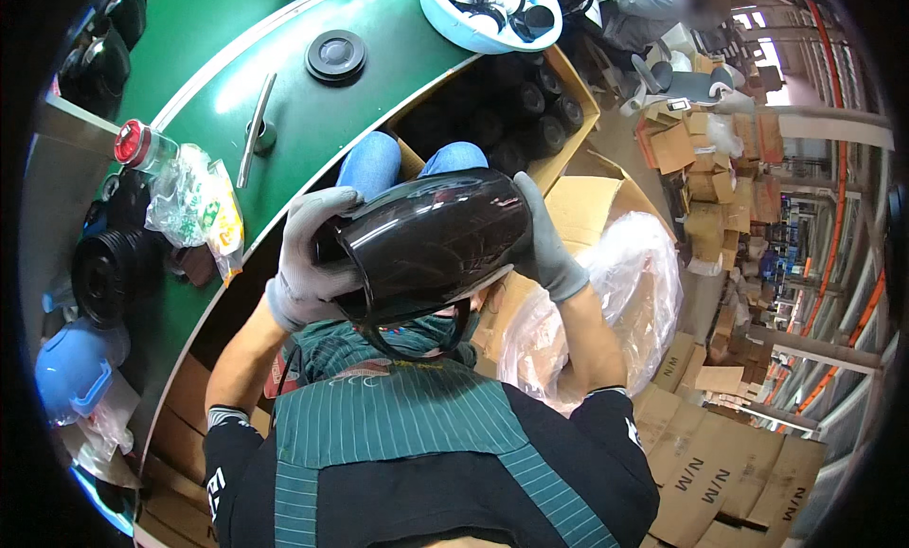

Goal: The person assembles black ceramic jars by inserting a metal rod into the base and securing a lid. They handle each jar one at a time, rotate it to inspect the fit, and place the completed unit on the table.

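A glossy black jug-shaped shell (440, 235) with a loop handle (417, 347) lies on its side across my lap, between both hands. My left hand (317, 254), in a grey glove, is closed at the shell's left end by the rim, and some of its fingers are hidden at the opening. Against the opposite, rounded end presses my right hand (547, 240), also gloved in grey. Its fingers curve around that end and are partly out of sight behind it. The handle hangs toward my body.
On the green table (294, 112) are round black discs (336, 55), a metal rod (256, 136), a red-lidded jar (142, 147) and plastic bags. A light blue basin (492, 32) holds black and white parts. Cartons (720, 472) and a plastic-lined box (634, 273) stand at my right.
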`<state>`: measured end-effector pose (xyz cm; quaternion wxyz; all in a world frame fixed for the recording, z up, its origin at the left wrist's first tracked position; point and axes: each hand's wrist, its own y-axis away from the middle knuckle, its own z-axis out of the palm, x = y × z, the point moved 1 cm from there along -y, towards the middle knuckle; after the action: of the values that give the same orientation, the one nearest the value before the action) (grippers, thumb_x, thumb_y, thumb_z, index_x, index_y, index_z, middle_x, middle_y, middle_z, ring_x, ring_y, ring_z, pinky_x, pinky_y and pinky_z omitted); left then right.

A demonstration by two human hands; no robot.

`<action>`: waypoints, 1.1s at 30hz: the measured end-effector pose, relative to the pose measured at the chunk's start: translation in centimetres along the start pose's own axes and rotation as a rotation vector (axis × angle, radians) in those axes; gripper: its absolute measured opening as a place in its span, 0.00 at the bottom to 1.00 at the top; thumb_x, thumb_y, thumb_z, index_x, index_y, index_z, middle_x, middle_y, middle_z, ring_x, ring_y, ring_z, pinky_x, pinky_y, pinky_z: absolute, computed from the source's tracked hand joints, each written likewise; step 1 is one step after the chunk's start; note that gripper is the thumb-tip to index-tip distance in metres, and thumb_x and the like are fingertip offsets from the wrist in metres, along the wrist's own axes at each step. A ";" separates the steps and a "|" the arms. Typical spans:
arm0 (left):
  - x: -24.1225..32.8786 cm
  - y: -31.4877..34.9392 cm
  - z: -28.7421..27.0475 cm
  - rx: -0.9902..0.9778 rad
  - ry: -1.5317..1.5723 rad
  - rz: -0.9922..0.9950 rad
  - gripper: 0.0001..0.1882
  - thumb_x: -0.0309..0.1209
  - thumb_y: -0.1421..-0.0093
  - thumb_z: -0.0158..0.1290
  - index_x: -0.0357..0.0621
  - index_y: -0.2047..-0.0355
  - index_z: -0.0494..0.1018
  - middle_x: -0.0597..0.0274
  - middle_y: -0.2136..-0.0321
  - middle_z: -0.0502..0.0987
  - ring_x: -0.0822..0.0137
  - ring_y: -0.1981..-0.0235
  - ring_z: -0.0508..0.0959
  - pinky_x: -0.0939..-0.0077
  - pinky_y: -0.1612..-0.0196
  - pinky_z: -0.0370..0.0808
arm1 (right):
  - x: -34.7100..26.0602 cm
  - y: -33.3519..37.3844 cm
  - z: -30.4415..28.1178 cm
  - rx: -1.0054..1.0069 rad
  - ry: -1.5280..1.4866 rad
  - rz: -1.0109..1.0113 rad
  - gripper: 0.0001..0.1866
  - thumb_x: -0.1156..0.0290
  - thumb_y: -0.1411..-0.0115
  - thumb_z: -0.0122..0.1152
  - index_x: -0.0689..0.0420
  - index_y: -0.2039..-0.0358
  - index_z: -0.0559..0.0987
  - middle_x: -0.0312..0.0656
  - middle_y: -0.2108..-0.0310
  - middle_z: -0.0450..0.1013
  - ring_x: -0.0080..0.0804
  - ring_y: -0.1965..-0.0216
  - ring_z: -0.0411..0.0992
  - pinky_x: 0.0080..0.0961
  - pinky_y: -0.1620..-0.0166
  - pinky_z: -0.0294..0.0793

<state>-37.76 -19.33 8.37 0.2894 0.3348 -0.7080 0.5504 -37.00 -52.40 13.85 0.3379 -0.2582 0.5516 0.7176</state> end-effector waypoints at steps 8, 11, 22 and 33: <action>-1.7 0.4 -0.6 -0.115 -0.233 0.027 0.50 0.36 0.57 0.81 0.52 0.31 0.72 0.34 0.28 0.57 0.33 0.27 0.64 0.46 0.28 0.67 | -0.3 0.7 1.2 -0.171 -0.059 -0.087 0.39 0.38 0.24 0.50 0.58 0.28 0.71 0.49 0.33 0.73 0.40 0.33 0.73 0.40 0.28 0.69; 0.1 1.4 -1.0 -0.256 -0.425 -0.010 0.49 0.31 0.57 0.77 0.57 0.32 0.73 0.31 0.25 0.55 0.28 0.25 0.58 0.41 0.24 0.59 | -2.4 2.0 3.0 -0.050 0.275 -0.305 0.46 0.34 0.28 0.53 0.58 0.24 0.66 0.49 0.33 0.73 0.41 0.32 0.71 0.39 0.28 0.68; -1.6 6.0 2.8 0.140 1.017 -0.920 0.39 0.43 0.29 0.58 0.43 0.23 0.59 0.54 0.29 0.69 0.57 0.31 0.72 0.56 0.29 0.71 | -5.4 4.5 3.7 -0.045 0.889 -0.948 0.71 0.33 0.55 0.84 0.62 0.21 0.59 0.60 0.25 0.60 0.54 0.26 0.64 0.44 0.25 0.63; -1.2 1.6 3.7 0.240 0.753 -0.646 0.55 0.62 0.41 0.67 0.33 0.28 0.62 0.46 0.36 0.72 0.54 0.35 0.75 0.57 0.30 0.71 | -5.3 4.3 3.1 -0.045 0.937 -0.884 0.66 0.27 0.51 0.70 0.57 0.22 0.62 0.59 0.28 0.63 0.58 0.28 0.65 0.46 0.27 0.65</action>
<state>-38.42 -22.49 5.62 0.6394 0.3460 -0.3468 0.5927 -36.96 -51.19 21.21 0.3194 -0.7542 0.4671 0.3331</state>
